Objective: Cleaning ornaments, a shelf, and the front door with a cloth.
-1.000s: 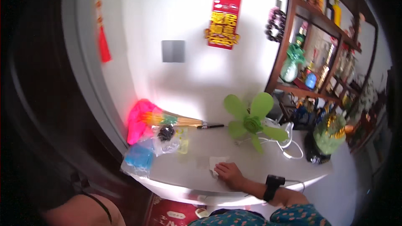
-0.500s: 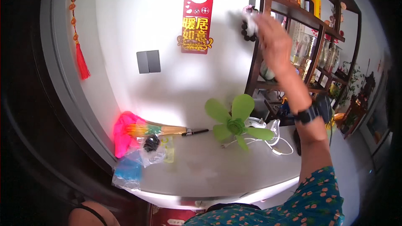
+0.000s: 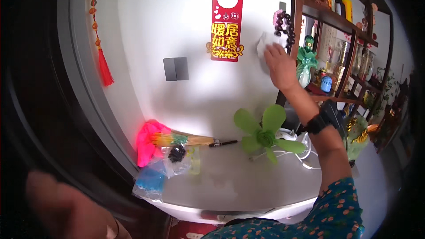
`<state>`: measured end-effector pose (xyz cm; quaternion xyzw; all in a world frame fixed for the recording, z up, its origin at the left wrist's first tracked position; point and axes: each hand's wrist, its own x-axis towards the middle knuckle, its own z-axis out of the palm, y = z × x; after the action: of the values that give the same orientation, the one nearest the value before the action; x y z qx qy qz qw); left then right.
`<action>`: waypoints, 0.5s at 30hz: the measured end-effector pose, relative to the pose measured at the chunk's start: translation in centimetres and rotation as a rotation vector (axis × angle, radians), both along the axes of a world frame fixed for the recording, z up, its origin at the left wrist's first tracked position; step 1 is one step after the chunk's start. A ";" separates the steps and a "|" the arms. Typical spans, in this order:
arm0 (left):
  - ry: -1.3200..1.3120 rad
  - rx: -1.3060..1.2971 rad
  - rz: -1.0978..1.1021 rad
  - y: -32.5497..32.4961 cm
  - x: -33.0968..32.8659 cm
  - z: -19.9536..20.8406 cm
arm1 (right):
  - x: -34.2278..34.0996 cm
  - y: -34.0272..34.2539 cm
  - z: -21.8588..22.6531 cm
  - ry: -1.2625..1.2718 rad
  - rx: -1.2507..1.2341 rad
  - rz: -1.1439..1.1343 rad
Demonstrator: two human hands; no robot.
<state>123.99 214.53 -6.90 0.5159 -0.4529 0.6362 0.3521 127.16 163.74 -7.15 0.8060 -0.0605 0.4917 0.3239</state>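
My right hand point(image 3: 282, 67) reaches up to the white wall, its fingers closed on a thin white cloth point(image 3: 264, 44) that lies against the wall; it could also be a tissue. Just above, a string of dark beads point(image 3: 290, 28) hangs on the wall beside a small pink ornament point(image 3: 278, 17). To the left is a red door-hanger-shaped plaque point(image 3: 226, 44) with gold characters. At the lower left my left hand point(image 3: 57, 203) is raised, smeared by motion, so its fingers cannot be made out.
Below stands a green-bladed fan point(image 3: 266, 138) with a white cable point(image 3: 305, 163) on the grey cabinet top point(image 3: 221, 186). A folding fan point(image 3: 190, 140), pink cloth point(image 3: 150, 139) and plastic bags point(image 3: 150, 183) lie left. Dark wooden shelves point(image 3: 327, 13) hold bottles and vases at right.
My right hand has moved down the wall with the white cloth, from over the beads to below them. My left hand has come up into view at the lower left.
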 end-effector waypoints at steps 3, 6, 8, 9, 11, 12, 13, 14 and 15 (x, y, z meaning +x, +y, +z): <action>0.366 -0.064 0.177 -1.8 2.2 -1.6 | 1.5 -0.4 3.4 -0.160 -0.133 0.089; 0.186 0.095 0.253 -7.3 6.0 -0.8 | 2.7 0.2 7.4 -0.323 -0.217 0.128; 0.181 0.211 0.280 -7.8 6.2 -1.4 | 4.2 -0.2 8.2 -0.254 -0.183 0.152; 0.241 0.248 0.208 -7.8 6.2 -2.0 | 5.2 -0.3 7.9 -0.179 -0.153 0.175; 0.237 0.324 0.205 -7.8 7.3 -3.5 | 5.7 -0.3 5.0 -0.116 0.055 0.211; 0.278 0.357 0.202 -7.7 7.6 -4.3 | 5.4 0.1 3.4 -0.059 0.261 0.244; 0.284 0.364 0.193 -7.7 8.0 -5.0 | 4.8 0.4 2.0 -0.067 0.209 0.311; 0.308 0.362 0.196 -7.3 8.2 -5.4 | 4.5 0.2 0.5 -0.066 0.215 0.310; 0.332 0.360 0.198 -7.0 8.4 -5.8 | 4.1 -0.8 -1.3 0.122 0.183 0.363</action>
<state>132.42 207.54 -12.75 0.7093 -0.4421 0.4836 0.2601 131.26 162.89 -8.42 0.8580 0.0609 0.4847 0.1587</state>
